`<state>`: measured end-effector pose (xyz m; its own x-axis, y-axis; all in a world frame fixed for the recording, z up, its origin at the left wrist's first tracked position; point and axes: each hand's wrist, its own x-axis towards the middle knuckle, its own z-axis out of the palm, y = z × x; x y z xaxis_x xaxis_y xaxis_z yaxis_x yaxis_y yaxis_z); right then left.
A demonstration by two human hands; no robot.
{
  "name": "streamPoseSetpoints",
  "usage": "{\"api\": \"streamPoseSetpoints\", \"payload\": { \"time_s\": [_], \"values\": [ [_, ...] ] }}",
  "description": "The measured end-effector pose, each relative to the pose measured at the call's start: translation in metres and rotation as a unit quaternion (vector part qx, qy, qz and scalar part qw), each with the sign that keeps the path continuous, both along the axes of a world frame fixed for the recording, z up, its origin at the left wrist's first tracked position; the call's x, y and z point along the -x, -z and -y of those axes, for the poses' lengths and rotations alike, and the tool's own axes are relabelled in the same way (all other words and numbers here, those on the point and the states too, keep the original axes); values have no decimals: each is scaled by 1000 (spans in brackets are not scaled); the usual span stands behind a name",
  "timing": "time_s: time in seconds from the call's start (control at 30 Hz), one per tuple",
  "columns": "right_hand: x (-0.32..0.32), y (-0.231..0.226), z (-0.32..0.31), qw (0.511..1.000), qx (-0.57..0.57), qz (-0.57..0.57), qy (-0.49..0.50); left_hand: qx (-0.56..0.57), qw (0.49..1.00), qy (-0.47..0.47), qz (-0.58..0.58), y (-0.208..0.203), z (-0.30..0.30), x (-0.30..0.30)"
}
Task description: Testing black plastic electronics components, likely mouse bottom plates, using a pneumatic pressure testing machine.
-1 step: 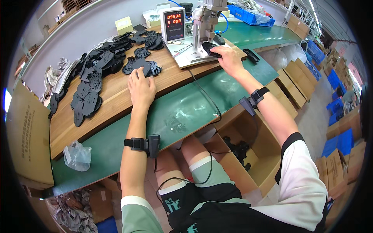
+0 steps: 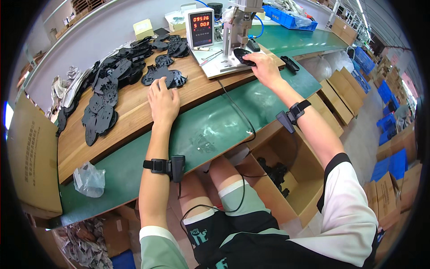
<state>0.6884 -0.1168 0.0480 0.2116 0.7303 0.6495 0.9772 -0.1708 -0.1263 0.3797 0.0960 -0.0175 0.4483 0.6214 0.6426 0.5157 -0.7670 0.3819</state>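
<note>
My right hand point(image 2: 265, 68) pinches the near edge of a black oval plastic part point(image 2: 242, 55). This part sits on the metal base plate point(image 2: 214, 67) of a bench press point(image 2: 236, 31), at the foot of its column. My left hand point(image 2: 163, 102) lies on the wooden board, fingers stretched forward. Its fingertips touch the near edge of a small cluster of flat black plastic pieces point(image 2: 154, 74); nothing shows in its grasp. Farther left, a long heap of similar black pieces point(image 2: 118, 69) spreads over the board.
A counter box with red digits point(image 2: 201, 28) stands left of the press. Another black part point(image 2: 290, 63) lies right of the board point(image 2: 130, 134). A cable point(image 2: 237, 107) hangs over the green table edge. Below is an open carton point(image 2: 304, 188) holding black pieces. A clear bag point(image 2: 89, 180) lies front left.
</note>
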Motion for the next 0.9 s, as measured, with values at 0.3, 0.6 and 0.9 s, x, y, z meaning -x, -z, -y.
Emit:
{"api": "streamPoseSetpoints", "payload": {
  "time_s": [0.3, 0.6, 0.9],
  "values": [
    [-22, -13, -11, 998, 65, 21, -10, -27, 1000, -12, 0, 1, -7, -6],
    [-6, -20, 7, 1000, -20, -21, -4, 117, 989, -14, -85, -23, 4, -8],
    [143, 132, 198, 959, -223, -114, 137, 39, 993, -88, -67, 7, -14, -12]
  ]
}}
